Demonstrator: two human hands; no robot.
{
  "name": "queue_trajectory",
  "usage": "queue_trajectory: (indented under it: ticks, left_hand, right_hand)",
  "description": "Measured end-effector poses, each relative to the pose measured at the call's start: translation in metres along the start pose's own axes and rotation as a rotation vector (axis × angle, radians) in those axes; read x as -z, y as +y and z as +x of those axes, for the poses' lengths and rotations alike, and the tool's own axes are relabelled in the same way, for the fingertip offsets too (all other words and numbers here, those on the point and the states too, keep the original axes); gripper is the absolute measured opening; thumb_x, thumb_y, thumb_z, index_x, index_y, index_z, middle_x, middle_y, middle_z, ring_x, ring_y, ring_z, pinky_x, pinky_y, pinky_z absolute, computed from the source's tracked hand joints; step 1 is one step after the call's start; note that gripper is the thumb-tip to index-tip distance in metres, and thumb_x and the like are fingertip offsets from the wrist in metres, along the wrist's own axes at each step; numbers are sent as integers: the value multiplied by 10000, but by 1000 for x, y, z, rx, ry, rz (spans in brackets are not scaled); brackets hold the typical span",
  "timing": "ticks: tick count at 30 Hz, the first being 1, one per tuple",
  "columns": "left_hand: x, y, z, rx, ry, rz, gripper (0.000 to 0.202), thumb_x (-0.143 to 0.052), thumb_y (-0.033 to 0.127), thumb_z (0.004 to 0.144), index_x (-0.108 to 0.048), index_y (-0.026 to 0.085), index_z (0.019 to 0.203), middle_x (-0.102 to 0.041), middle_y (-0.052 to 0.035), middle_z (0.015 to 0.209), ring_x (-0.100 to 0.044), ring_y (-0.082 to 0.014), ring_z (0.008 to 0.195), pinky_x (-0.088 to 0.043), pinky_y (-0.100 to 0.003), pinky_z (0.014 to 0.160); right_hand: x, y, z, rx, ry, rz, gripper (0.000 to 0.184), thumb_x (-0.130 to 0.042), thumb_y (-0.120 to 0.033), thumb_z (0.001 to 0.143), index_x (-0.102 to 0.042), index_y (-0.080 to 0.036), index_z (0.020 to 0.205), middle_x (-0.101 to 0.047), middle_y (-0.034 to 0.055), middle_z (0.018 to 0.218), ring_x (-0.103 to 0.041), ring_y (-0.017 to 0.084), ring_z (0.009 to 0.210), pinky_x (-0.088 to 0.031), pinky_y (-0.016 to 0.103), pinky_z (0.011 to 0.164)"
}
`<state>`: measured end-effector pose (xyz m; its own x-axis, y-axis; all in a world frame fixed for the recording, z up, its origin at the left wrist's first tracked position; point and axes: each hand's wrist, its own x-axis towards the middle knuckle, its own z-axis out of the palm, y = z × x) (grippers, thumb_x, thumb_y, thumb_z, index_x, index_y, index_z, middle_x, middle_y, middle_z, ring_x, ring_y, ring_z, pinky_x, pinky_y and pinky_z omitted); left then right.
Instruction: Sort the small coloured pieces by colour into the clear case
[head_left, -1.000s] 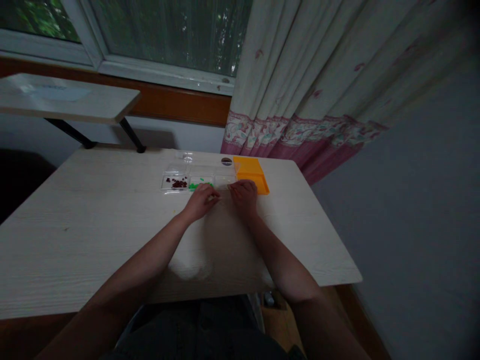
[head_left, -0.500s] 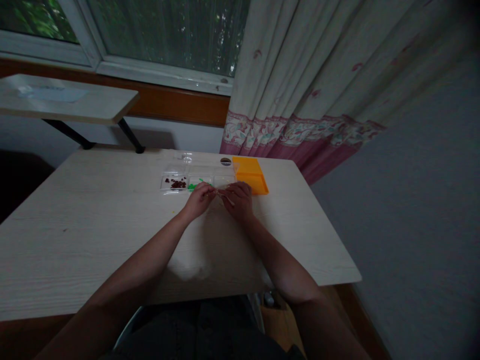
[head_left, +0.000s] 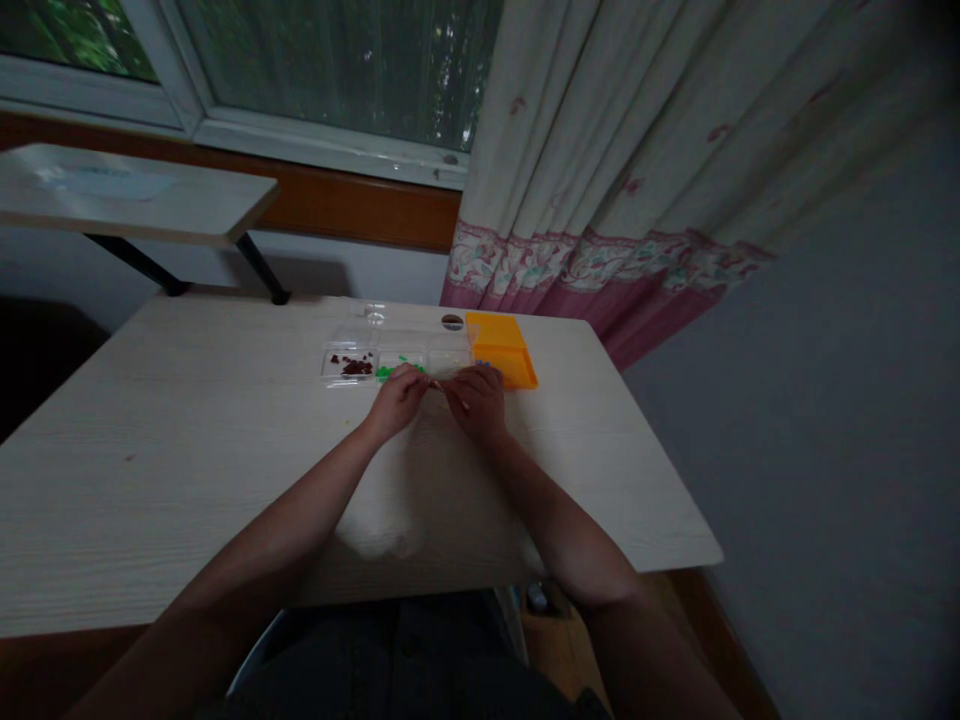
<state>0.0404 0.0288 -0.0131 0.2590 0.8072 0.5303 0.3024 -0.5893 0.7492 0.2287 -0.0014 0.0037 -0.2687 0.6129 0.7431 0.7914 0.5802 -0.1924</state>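
My left hand and my right hand rest close together on the pale wooden table, fingertips nearly meeting in a pinch. Both have curled fingers; what they pinch is too small to name. Just beyond them lies a clear plastic compartment tray with dark red bits in its left cell and green bits in the middle cell, next to my left hand. An orange tray sits right behind my right hand.
A small round dark-centred lid and a clear lid lie behind the trays. A second table stands at the back left under the window. A curtain hangs at the table's far right corner.
My hands drew together from slightly apart until their fingertips nearly touch; my right hand shifted left, away from the orange tray. The trays have not moved.
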Motion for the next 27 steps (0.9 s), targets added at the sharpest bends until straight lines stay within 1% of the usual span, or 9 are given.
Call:
queue_trajectory:
  ticks: [2, 5, 8, 10, 12, 17, 21, 24, 27]
  left_hand:
    - [0, -1, -1, 13, 4, 3, 326, -442, 363, 980, -672, 196, 822, -569, -46, 804, -556, -179, 832, -451, -318, 769]
    - [1, 0, -2, 25, 2, 9, 332, -434, 357, 986, -687, 197, 843, -582, -48, 811, -562, -180, 842, -451, -323, 786]
    - [1, 2, -3, 35, -24, 38, 317, -436, 343, 986, -691, 195, 871, -579, -45, 809, -557, -177, 825, -448, -316, 766]
    - [1, 4, -3, 37, -46, 62, 310, -443, 343, 983, -694, 195, 879, -568, -42, 797, -551, -174, 803, -442, -308, 736]
    - [2, 5, -3, 34, -62, 77, 306, -451, 345, 979, -698, 196, 877, -559, -40, 790, -544, -171, 785, -433, -302, 712]
    - [3, 7, -3, 22, -88, 82, 303, -448, 332, 977, -701, 192, 886, -568, -46, 807, -546, -174, 799, -432, -304, 722]
    - [3, 7, -3, 23, -88, 84, 297, -457, 328, 969, -701, 188, 877, -574, -48, 805, -544, -174, 790, -437, -303, 719]
    - [2, 6, -3, 21, -96, 106, 232, -513, 311, 938, -703, 188, 888, -565, -40, 792, -534, -170, 765, -436, -301, 709]
    - [1, 4, -3, 10, -155, 157, 147, -604, 286, 879, -709, 198, 931, -563, -35, 794, -538, -185, 802, -440, -326, 768]
  right_hand:
    - [-1, 4, 1, -86, 28, 6, 145, -612, -318, 912, -749, -272, 922, -708, 40, 898, -582, 202, 977, -413, 382, 931]
    - [-2, 16, 3, -254, 68, -20, 187, -597, -347, 917, -753, -247, 893, -711, 52, 890, -584, 208, 956, -409, 388, 926]
    - [-3, 30, 4, -403, 98, -75, 227, -585, -378, 917, -752, -230, 878, -708, 55, 934, -576, 210, 972, -386, 401, 955]
    - [-5, 35, 4, -461, 105, -105, 251, -574, -396, 919, -751, -223, 875, -704, 57, 963, -570, 212, 990, -383, 400, 955]
    - [-6, 38, 3, -478, 107, -123, 282, -551, -411, 928, -750, -219, 874, -704, 64, 980, -567, 215, 1002, -386, 401, 950]
    - [-9, 38, 3, -430, 134, -91, 355, -462, -406, 973, -741, -196, 909, -706, 89, 952, -580, 211, 951, -400, 401, 934]
    - [-10, 40, 2, -420, 127, -74, 397, -421, -418, 989, -733, -188, 903, -700, 89, 922, -578, 205, 933, -403, 393, 921]
    - [-11, 43, 1, -406, 117, -68, 407, -418, -431, 989, -734, -192, 893, -697, 81, 903, -574, 199, 912, -402, 383, 906]
    - [-11, 43, 0, -409, 102, -65, 398, -431, -430, 985, -736, -193, 890, -694, 79, 896, -567, 199, 908, -398, 376, 895]
